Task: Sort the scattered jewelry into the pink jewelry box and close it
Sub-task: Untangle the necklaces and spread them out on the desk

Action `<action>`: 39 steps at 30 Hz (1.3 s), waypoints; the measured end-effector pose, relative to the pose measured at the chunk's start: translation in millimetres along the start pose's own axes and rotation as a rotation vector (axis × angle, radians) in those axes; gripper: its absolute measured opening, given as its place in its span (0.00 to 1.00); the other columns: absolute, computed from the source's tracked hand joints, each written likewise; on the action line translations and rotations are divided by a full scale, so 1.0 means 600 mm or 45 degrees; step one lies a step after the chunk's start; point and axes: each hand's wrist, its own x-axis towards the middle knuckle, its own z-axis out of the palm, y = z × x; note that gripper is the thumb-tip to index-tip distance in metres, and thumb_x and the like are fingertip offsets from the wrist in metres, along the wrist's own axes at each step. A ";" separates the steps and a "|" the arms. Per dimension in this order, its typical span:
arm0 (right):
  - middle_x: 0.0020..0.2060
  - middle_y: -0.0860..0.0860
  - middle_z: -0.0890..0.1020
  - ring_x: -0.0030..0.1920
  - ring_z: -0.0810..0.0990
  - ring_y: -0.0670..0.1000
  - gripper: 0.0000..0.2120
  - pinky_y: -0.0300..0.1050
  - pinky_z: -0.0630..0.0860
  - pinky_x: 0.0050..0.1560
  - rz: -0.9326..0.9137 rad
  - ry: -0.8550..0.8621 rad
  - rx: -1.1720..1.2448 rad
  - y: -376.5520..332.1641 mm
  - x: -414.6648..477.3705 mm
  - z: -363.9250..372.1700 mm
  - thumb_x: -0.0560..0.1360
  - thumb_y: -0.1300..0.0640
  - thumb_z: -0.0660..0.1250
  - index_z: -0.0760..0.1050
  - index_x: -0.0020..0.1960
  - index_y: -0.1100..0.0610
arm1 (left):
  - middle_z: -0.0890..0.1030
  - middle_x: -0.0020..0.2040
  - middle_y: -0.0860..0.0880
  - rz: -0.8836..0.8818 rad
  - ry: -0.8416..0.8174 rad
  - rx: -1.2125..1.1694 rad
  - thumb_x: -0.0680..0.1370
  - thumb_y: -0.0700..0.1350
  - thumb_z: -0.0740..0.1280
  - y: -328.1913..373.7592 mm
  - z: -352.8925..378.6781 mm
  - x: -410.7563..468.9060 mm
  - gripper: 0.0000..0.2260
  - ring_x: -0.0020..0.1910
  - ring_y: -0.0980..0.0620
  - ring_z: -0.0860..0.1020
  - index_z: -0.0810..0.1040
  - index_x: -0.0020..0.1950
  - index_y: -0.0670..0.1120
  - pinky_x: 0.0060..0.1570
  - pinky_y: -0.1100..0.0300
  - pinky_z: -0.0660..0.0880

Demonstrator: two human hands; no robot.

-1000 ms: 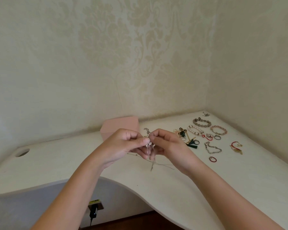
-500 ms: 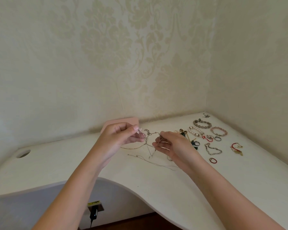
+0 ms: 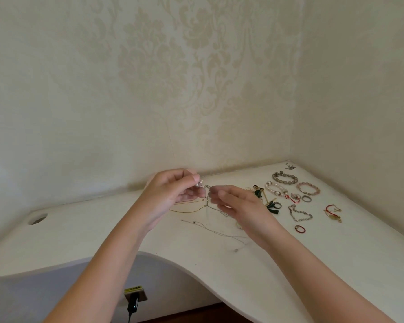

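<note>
Silver chain held up between both hands, likely being untangled.
Left hand pinched its upper end; right hand grip too blurred to tell. Chain sagged below fingertips to desk. Tease strands apart slowly, no yanking. Box not seen.

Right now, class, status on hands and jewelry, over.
Left hand and right hand both pinch one thin chain, lifted. Bracelets, rings loose on desk. Pink box not visible.

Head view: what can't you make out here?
- The pink box: unseen in the head view, perhaps behind the left hand.
- The chain between the hands: too thin and blurred; its type is unclear.
- The right hand: fingertips blurred, so its grip is unclear.
- The trinket in the far corner: too small to identify.
</note>
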 end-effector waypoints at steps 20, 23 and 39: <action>0.33 0.53 0.74 0.40 0.75 0.51 0.11 0.48 0.73 0.57 0.049 -0.472 0.512 -0.014 -0.010 -0.004 0.72 0.59 0.64 0.72 0.31 0.56 | 0.83 0.38 0.43 -0.062 -0.115 -0.017 0.71 0.39 0.70 -0.009 0.007 -0.009 0.06 0.40 0.49 0.82 0.79 0.34 0.42 0.47 0.61 0.79; 0.32 0.52 0.74 0.39 0.76 0.51 0.15 0.49 0.73 0.58 0.038 -0.480 0.725 -0.013 -0.002 -0.021 0.69 0.55 0.70 0.68 0.28 0.55 | 0.80 0.31 0.42 -0.129 0.020 -0.479 0.72 0.36 0.64 -0.002 0.007 -0.009 0.05 0.33 0.47 0.82 0.72 0.35 0.41 0.38 0.58 0.81; 0.29 0.50 0.73 0.32 0.78 0.49 0.16 0.45 0.81 0.42 -0.032 -0.187 1.235 -0.011 0.006 -0.051 0.55 0.62 0.82 0.78 0.36 0.59 | 0.62 0.21 0.54 -0.290 -0.198 -1.212 0.51 0.39 0.80 -0.040 -0.052 -0.015 0.17 0.17 0.59 0.61 0.72 0.30 0.44 0.13 0.68 0.59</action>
